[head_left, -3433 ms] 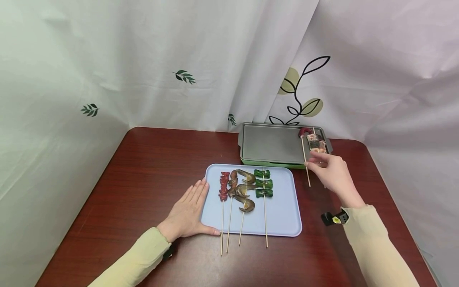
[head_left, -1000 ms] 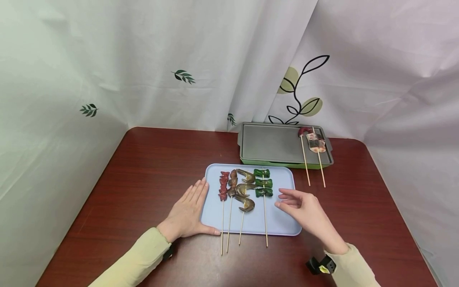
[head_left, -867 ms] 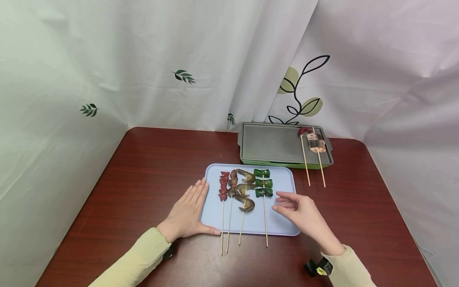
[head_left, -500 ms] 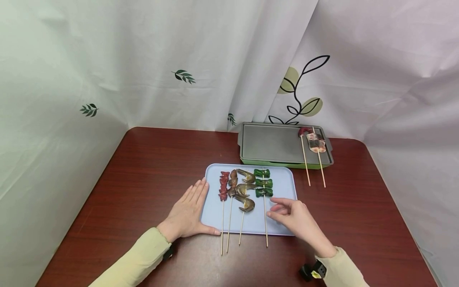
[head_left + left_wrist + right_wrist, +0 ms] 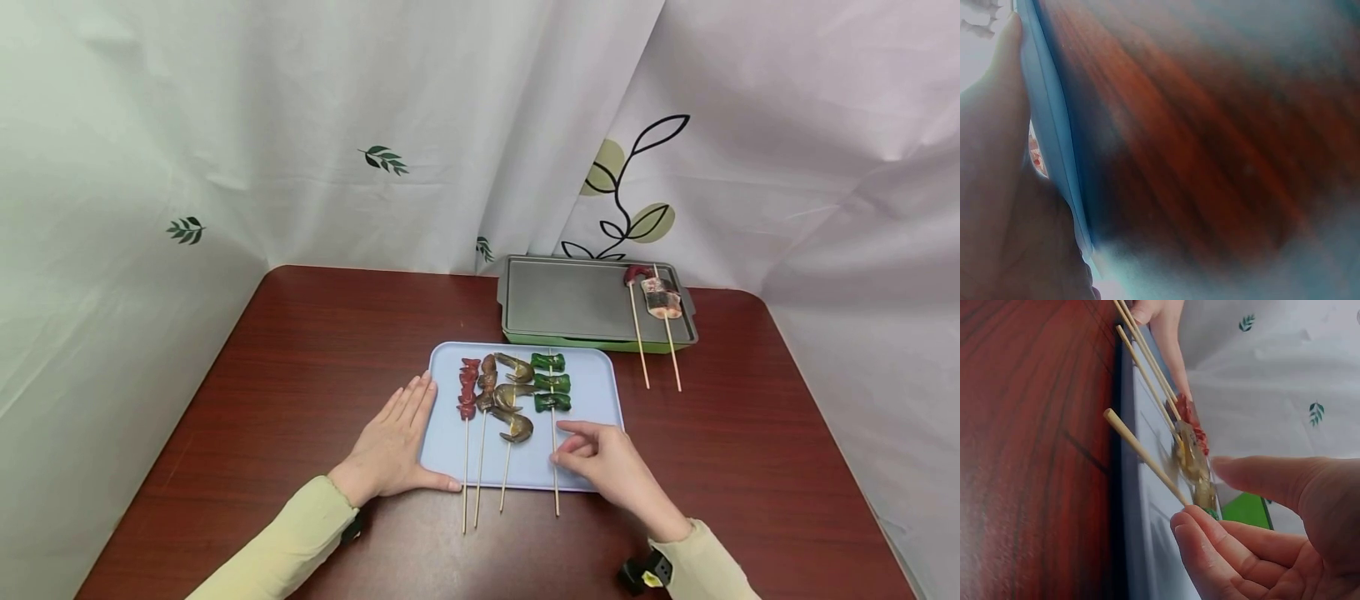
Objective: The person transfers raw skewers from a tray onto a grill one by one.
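My left hand (image 5: 390, 437) lies flat with straight fingers along the left side of a pale blue tray (image 5: 600, 467), thumb at its front edge. On the tray, side by side, lie a red-piece skewer (image 5: 467, 390), a brown-chunk skewer (image 5: 487, 385), a skewer of curved brown wing-shaped pieces (image 5: 516, 427) and a green pepper skewer (image 5: 552, 383). Thumb and forefinger of my right hand (image 5: 607, 462) reach round the bare stick of the green one. In the right wrist view a gap shows between the thumb and fingers, with the fingertips right at the stick (image 5: 1144, 453).
Behind the tray stands a grey griddle (image 5: 570, 296) with a green base (image 5: 558, 341). On its right side rest a dark red skewer (image 5: 637, 321) and a skewer of pale and dark chunks (image 5: 662, 300), handles over the front edge. A white curtain (image 5: 315, 142) borders the dark red table (image 5: 337, 333).
My right hand has left the pale-and-dark skewer on the griddle, moved down over the tray, then left to the green skewer's stick, fingers drawing nearer together. My left hand stays still.
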{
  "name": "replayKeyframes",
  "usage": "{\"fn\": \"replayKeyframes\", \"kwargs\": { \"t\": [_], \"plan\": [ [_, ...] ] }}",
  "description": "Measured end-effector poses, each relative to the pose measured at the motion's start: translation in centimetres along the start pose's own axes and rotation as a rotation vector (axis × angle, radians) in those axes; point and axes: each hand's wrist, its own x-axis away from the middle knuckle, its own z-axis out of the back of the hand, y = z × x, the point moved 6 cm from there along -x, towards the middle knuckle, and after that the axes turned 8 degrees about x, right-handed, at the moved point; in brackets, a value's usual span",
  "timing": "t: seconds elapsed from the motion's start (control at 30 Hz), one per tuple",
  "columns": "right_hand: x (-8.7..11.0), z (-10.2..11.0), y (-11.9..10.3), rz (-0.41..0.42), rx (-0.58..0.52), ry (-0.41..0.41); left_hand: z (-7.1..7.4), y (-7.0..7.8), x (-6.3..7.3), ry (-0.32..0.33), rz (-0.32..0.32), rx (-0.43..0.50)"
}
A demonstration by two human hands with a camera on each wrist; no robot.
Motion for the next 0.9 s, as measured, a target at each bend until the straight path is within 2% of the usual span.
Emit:
{"fn": "replayKeyframes", "kwargs": {
  "t": [0.37, 0.63, 0.9],
  "plan": [
    [-0.35, -0.75, 0.03, -0.01, 0.016, 0.02, 0.09, 0.03, -0.02, -0.009, 0.003, -0.001],
    [-0.36, -1.04, 0.28, -0.033, 0.02, 0.001, -0.51, -0.35, -0.06, -0.007, 0.007, -0.017],
    [-0.26, -0.85, 0.2, -0.042, -0.044, -0.011, -0.12, -0.08, -0.01, -0.01, 0.005, 0.005]
  ]
}}
